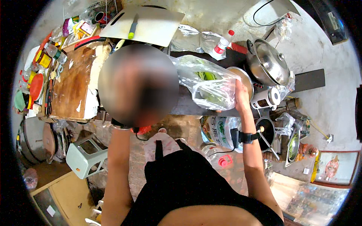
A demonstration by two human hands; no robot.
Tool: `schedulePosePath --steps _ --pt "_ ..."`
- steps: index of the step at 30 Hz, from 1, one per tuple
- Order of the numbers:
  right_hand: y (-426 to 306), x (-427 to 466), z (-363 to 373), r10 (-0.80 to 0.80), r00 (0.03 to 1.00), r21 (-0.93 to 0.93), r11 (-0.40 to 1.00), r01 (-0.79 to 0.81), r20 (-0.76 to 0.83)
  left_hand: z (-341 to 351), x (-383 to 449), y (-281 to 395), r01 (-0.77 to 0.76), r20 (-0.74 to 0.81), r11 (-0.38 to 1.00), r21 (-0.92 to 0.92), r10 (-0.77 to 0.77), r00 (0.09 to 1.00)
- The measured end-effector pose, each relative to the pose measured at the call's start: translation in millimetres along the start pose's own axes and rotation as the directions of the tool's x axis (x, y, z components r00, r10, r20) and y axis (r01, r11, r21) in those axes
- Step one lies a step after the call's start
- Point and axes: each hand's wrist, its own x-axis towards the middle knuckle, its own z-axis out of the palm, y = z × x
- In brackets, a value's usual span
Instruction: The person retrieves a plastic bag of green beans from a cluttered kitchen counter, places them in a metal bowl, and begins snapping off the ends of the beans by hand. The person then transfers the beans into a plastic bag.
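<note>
A clear plastic bag [215, 93] with green vegetables [208, 75] inside lies across the dark counter [183, 101]. My right hand [242, 94] grips the bag's right end, fingers mostly behind the film. A large round blur covers my left hand and whatever it touches; only the left forearm [118, 158] shows below it. The bag's left end runs up to that blur. Just behind my right hand, partly hidden by it and the bag, is a round metal-rimmed vessel [245, 77].
A lidded steel pot [270, 62] and a white cup-like container [265, 99] stand at the right. A knife [133, 26] lies on a white cutting board [158, 25]. At left is a wooden board [72, 82]; below it stands a plastic stool [84, 156]. A red-capped bottle [222, 46] sits behind the bag.
</note>
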Motion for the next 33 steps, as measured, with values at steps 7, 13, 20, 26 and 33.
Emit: schedulePosePath --steps 7,13,20,26,33 --pt "5.1 -34.6 15.2 0.122 0.992 0.184 0.975 -0.128 0.040 -2.4 -69.2 78.7 -0.342 0.083 0.424 0.839 0.521 0.850" --pt "44.6 -53.5 15.5 0.071 0.992 0.042 0.996 -0.075 0.103 78.2 -97.9 92.6 -0.824 0.350 0.530 0.200 0.747 0.565" --pt "87.3 -33.3 -59.8 -0.154 0.950 -0.523 0.852 -0.011 -0.271 102.9 -75.7 -43.6 -0.580 0.814 0.670 0.463 -0.063 0.578" --pt "71.2 -47.7 -88.5 -0.032 0.979 -0.328 0.944 -0.036 -0.201 57.6 -77.4 -59.9 -0.498 0.870 0.776 0.387 -0.129 0.476" --pt "28.0 -79.1 39.6 -0.560 0.592 -0.610 0.183 0.771 0.580 109.3 -36.4 2.9 -0.394 0.768 0.919 0.013 0.243 0.593"
